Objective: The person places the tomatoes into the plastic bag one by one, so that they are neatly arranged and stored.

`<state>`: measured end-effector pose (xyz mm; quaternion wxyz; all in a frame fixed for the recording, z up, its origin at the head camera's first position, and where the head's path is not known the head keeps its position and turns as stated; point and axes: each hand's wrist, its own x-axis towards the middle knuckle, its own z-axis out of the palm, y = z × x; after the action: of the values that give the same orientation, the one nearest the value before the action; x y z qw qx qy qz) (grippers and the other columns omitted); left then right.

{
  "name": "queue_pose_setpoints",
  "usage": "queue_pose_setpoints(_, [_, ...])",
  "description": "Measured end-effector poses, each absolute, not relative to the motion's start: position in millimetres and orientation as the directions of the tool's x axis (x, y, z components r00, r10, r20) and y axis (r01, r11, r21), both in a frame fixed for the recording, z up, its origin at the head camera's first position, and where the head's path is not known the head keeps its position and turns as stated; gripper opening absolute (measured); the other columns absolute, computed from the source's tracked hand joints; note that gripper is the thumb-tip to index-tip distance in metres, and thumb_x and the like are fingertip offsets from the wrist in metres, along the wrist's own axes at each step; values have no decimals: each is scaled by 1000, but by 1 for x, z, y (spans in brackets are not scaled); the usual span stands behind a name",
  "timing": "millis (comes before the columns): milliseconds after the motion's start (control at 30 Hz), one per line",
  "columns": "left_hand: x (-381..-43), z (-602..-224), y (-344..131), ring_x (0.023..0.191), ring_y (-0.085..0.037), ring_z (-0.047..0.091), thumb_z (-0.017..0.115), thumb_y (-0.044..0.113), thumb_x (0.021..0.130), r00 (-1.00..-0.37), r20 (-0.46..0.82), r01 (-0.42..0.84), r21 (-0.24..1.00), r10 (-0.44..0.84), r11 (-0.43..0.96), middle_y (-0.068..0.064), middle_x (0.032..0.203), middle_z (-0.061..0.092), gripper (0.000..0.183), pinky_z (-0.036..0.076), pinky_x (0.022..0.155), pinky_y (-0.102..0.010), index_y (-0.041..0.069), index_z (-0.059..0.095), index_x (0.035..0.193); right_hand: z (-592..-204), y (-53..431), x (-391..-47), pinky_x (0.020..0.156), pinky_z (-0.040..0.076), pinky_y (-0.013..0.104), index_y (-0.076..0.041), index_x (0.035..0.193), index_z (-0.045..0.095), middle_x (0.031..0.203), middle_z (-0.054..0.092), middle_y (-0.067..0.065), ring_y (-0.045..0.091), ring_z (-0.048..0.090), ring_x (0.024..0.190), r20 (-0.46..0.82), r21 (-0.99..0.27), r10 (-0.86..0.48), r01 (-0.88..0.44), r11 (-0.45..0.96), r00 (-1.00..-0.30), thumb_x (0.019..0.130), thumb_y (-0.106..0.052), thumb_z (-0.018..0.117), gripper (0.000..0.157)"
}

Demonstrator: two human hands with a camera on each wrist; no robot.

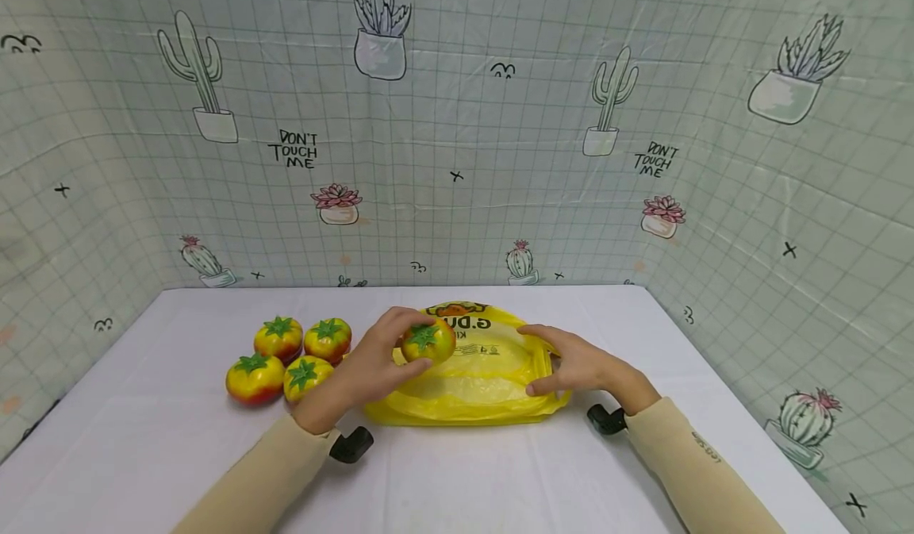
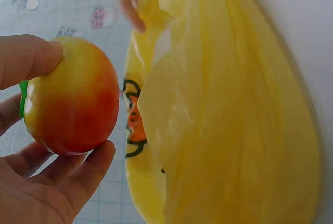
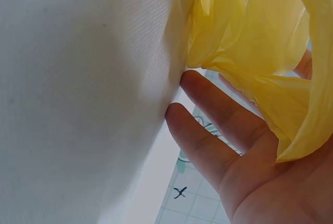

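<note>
Cactus-print cloth (image 1: 457,121) fills the upper frame on my feed, behind a white table (image 1: 464,478). At centre, my person's left hand (image 1: 373,363) grips one fruit (image 1: 431,342) between thumb and fingertips, by the left part of a yellow bag (image 1: 493,391). Right of centre, the right hand (image 1: 584,363) is spread wide, film lying against its palm; I see no firm pinch. That worries me: thin, crumpled film could slide off those straight fingers and sag. Glossy skin held by fingertips might slip and roll, too. At left, four more fruits (image 1: 255,381) sit close together, one right beside the left wrist; a careless brush could scatter them.
</note>
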<state>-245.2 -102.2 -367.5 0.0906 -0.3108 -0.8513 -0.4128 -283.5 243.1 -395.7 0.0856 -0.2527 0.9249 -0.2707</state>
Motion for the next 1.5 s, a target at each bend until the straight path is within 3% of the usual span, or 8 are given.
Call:
queue_pose_setpoints(600, [-255,-362,-74,106,-19,51,75,16,83,-789,332,591,641,517,490,-5,123,48,47,48,91,-35,17,54,125,-394,243,-282,106,30,55,-19,147,36,149,36,2,27,35,135,-23,-541,-512,-420,729,-859,69,-52,78,95])
queue_pose_setpoints(833, [-263,-356,-65,104,-17,50,75,21,82,-808,247,555,624,535,550,-1,122,46,48,48,91,-32,21,52,125,-394,243,-284,106,30,55,-18,147,36,149,36,2,27,35,135,-27,-540,-513,-420,730,-858,69,-53,77,95])
queue_pose_setpoints(1233, [-286,-345,-55,104,-17,49,73,20,84,-736,169,624,544,655,561,-4,122,45,46,47,91,-31,19,52,125,-395,243,-284,106,29,56,-17,147,35,149,36,3,28,35,135,-29,-553,-516,-416,722,-856,69,-54,76,96])
queue_pose_setpoints(1500, [-296,-346,-41,104,-16,48,71,18,85,-745,95,595,542,660,594,-3,120,43,45,45,93,-30,21,50,124,-395,242,-284,107,29,56,-18,147,35,150,35,4,29,34,135,-40,-563,-511,-404,721,-858,69,-51,78,95])
